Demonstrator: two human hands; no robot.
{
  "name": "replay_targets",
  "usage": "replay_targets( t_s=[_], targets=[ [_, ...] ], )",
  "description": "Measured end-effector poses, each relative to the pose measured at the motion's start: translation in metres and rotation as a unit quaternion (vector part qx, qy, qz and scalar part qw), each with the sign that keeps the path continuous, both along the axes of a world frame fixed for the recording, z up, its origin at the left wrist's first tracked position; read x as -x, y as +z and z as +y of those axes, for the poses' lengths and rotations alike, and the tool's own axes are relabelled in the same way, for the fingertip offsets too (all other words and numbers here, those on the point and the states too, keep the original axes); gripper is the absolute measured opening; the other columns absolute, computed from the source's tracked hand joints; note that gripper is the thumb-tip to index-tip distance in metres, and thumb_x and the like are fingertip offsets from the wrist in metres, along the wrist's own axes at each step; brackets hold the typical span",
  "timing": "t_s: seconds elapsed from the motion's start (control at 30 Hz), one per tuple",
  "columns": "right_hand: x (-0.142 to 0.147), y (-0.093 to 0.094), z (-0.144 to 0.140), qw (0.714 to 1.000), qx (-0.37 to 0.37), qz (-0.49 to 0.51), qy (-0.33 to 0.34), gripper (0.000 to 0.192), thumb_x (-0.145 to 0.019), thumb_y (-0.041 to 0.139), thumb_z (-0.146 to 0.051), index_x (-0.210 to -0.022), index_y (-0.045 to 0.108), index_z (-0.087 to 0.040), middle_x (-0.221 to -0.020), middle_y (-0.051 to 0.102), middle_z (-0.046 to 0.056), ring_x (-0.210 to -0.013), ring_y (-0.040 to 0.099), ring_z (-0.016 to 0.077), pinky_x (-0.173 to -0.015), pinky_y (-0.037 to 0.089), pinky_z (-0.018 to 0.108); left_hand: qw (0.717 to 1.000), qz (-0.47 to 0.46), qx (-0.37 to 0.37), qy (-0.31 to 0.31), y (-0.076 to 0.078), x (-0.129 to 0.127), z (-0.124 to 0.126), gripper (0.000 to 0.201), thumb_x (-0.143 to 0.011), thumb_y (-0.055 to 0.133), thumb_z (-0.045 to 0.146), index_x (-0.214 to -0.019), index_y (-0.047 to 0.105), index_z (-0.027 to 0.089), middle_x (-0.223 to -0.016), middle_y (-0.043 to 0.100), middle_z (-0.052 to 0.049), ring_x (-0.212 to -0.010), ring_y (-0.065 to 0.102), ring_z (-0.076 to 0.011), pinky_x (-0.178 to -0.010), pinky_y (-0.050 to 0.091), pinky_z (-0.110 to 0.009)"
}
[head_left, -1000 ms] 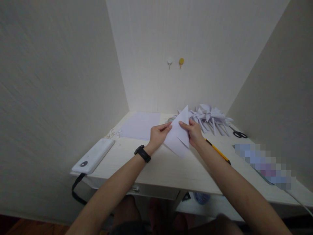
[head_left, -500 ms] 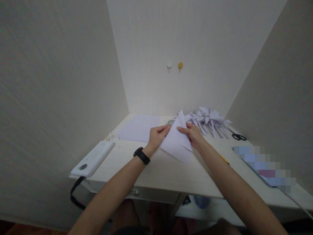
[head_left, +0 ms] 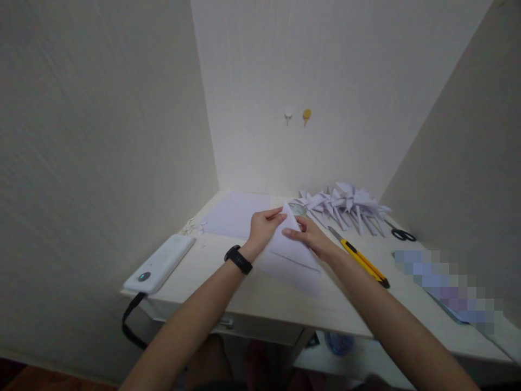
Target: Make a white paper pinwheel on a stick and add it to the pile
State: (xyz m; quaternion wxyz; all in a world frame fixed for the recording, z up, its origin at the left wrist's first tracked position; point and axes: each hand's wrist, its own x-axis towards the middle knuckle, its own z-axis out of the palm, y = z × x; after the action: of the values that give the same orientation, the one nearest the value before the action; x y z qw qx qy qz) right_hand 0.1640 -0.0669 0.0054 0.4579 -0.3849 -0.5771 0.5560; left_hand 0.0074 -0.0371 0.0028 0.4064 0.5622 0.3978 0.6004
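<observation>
Both hands pinch a folded white paper sheet [head_left: 291, 258] lying near the middle of the desk [head_left: 264, 296]. The left hand [head_left: 264, 228] grips its far tip; the right hand [head_left: 311, 239] presses fingertips on the fold beside it. A crease appears under way; next likely calls for flattening it firmly. A yellow utility knife [head_left: 360, 258] lies to the right, folded paper pieces [head_left: 345, 206] along the far edge.
</observation>
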Motion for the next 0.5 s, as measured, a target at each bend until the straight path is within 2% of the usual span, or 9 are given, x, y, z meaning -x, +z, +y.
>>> replay_targets(
  t_s=[0.1,0.23,0.4,0.5],
  targets=[
    [0.000,0.007,0.009,0.996,-0.060,-0.014,-0.067,0.046,-0.062,0.082,-0.050,-0.094,0.066,-0.021,-0.083,0.072,0.004,-0.072,0.065,0.0197,-0.064,0.049,0.031,1.000,0.009,-0.024,0.007,0.003,-0.001,-0.003,0.027,-0.073,0.078,0.020,-0.100,0.077,0.015,-0.101,0.076,-0.010,-0.095,0.072,-0.0244,-0.091,0.056,-0.038],
    [0.002,0.022,0.029,0.975,-0.157,-0.071,-0.139,0.047,-0.060,0.080,-0.056,-0.084,0.067,-0.018,-0.074,0.068,0.004,-0.066,0.059,0.0168,-0.059,0.045,0.028,0.997,0.015,-0.080,0.009,0.005,-0.001,-0.005,0.024,-0.077,0.076,0.023,-0.101,0.077,0.018,-0.104,0.076,-0.007,-0.099,0.072,-0.0235,-0.097,0.054,-0.039],
    [0.014,0.043,0.040,0.966,-0.187,-0.109,-0.139,0.045,-0.060,0.079,-0.058,-0.068,0.067,-0.016,-0.059,0.060,0.000,-0.055,0.051,0.0132,-0.049,0.037,0.026,0.988,0.036,-0.145,0.047,0.008,0.003,-0.006,0.018,-0.083,0.070,0.025,-0.098,0.078,0.020,-0.101,0.077,-0.006,-0.094,0.072,-0.0212,-0.090,0.056,-0.036],
    [0.023,0.049,0.045,0.962,-0.207,-0.103,-0.143,0.044,-0.062,0.078,-0.059,-0.063,0.066,-0.017,-0.054,0.055,-0.001,-0.051,0.045,0.0113,-0.047,0.032,0.025,0.981,0.050,-0.166,0.081,0.011,0.006,-0.006,0.019,-0.085,0.068,0.026,-0.099,0.078,0.019,-0.098,0.077,-0.006,-0.089,0.072,-0.0197,-0.084,0.056,-0.033]
  ],
)
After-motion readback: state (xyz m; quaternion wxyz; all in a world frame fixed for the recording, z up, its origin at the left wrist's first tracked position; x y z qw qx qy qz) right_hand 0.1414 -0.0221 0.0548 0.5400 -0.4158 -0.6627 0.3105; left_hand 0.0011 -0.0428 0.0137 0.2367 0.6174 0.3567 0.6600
